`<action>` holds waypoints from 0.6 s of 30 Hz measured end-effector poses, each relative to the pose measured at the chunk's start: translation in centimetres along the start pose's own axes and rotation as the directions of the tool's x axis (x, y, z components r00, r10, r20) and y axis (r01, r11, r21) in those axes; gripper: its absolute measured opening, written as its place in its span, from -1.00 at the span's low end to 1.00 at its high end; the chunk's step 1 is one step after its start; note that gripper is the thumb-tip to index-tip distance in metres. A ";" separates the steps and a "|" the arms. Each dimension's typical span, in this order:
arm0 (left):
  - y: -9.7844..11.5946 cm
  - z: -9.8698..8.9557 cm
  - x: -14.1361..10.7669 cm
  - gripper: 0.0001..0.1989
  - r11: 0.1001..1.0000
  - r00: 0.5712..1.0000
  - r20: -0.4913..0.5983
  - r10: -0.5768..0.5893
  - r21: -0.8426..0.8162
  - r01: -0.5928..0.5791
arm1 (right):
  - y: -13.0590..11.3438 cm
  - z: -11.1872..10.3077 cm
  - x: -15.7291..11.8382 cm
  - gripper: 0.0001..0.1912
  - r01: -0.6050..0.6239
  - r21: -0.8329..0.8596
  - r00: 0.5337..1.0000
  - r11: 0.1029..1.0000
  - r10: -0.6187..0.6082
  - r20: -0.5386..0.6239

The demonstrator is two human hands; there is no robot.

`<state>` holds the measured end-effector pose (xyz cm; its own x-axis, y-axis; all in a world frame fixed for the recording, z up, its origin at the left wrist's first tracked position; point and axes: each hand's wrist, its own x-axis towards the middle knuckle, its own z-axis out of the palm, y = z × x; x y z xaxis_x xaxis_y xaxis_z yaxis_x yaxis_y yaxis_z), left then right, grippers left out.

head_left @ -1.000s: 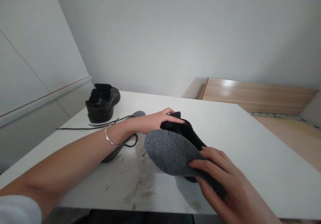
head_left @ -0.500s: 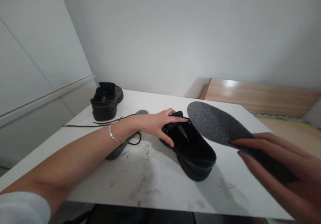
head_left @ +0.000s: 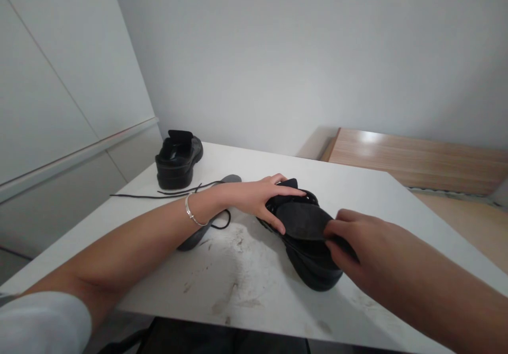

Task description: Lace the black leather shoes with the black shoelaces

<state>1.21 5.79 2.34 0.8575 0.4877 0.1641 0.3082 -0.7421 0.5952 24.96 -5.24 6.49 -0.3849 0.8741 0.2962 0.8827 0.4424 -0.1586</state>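
A black shoe (head_left: 313,269) stands on the white table, its opening facing me. My left hand (head_left: 265,198) is closed around the front of its opening, thumb on the near side and fingers over the tongue. A dark grey insole (head_left: 304,220) is pinched by my right hand (head_left: 353,243) near its heel end. The insole's front end lies at the shoe's opening, over the dark inside; how deep it reaches I cannot tell. Beneath my left forearm lies a second grey insole (head_left: 194,240), partly hidden by the arm.
Another black shoe (head_left: 177,161) stands at the table's far left corner. Black laces (head_left: 138,196) lie in front of it. The white table (head_left: 190,296) has dark smudges near its front. A wooden board (head_left: 416,155) stands beyond its right side.
My right hand has moved left with the insole, from beside the shoe to over its opening, and the insole has turned edgewise. My left hand keeps its hold on the shoe.
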 end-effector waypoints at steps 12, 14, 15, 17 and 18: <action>0.0 0.1 0.2 -0.15 0.999 0.999 -0.041 0.025 0.021 -0.024 | -3.0 2.1 4.9 -0.79 0.176 -0.331 0.893 0.927 -0.009 0.450; 0.0 0.1 0.2 -0.15 0.999 0.999 -0.047 0.028 0.020 -0.027 | -2.8 2.5 5.3 -0.76 0.183 -0.324 0.888 0.928 -0.015 0.460; 0.0 0.1 0.2 -0.15 0.999 0.998 -0.048 0.027 0.019 -0.026 | -2.8 2.7 5.4 -0.74 0.172 -0.314 0.887 0.934 -0.008 0.461; 0.0 0.1 0.3 -0.15 1.000 0.999 -0.042 0.023 0.020 -0.022 | -2.7 3.2 5.7 -0.71 0.146 -0.286 0.888 0.947 0.002 0.460; 0.1 0.1 0.3 -0.15 1.000 0.999 -0.039 0.021 0.022 -0.020 | -2.7 3.5 5.8 -0.70 0.137 -0.272 0.889 0.953 0.002 0.458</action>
<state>1.50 5.85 2.34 0.8473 0.4893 0.2069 0.2995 -0.7616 0.5747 19.40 -0.64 5.33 -0.4635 0.8700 -0.1680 0.8613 0.4869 0.1452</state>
